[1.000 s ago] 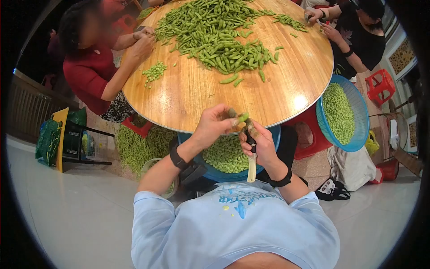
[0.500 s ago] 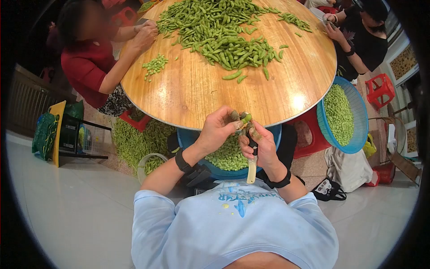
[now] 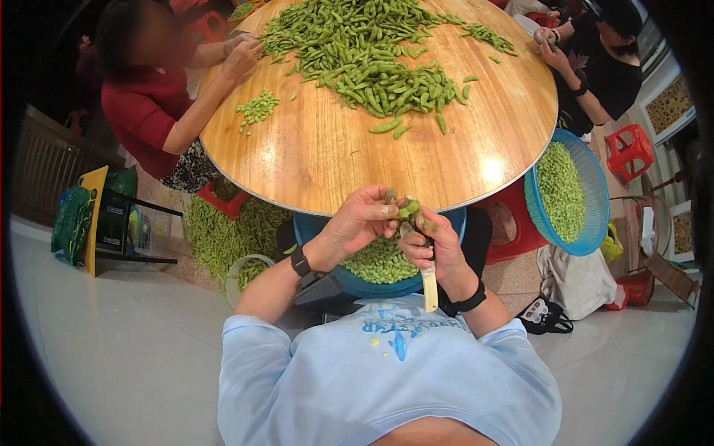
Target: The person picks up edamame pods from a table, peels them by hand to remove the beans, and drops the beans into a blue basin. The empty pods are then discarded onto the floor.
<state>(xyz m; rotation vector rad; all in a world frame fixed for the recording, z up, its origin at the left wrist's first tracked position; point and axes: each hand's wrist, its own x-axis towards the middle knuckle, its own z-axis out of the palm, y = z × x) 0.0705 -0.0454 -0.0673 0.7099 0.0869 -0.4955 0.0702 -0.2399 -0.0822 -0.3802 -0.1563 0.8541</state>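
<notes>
Just in front of the table's near edge, my left hand [image 3: 360, 223] is closed, pinching a green soybean pod [image 3: 407, 209] between thumb and fingers. My right hand [image 3: 437, 242] meets it at the pod, its fingers wrapped round what looks like a small knife [image 3: 430, 290]. The knife's cream-coloured end points down toward my shirt; its dark upper part is mostly covered by the fingers. Both hands have dark stains on the fingertips. Below them, a blue basin [image 3: 346, 282] holds shelled green beans [image 3: 381, 260].
A large pile of pods [image 3: 372, 52] lies on the round wooden table [image 3: 312, 163]. People sit at left and right with their hands at the table. A blue basket [image 3: 593, 152] of beans stands at right. Pods [image 3: 216, 230] and a white bucket [image 3: 236, 286] are at floor left.
My left hand has lowered slightly and shifted right. The knife's cream end has swung a little to the right and down. More of the green pod shows between my hands.
</notes>
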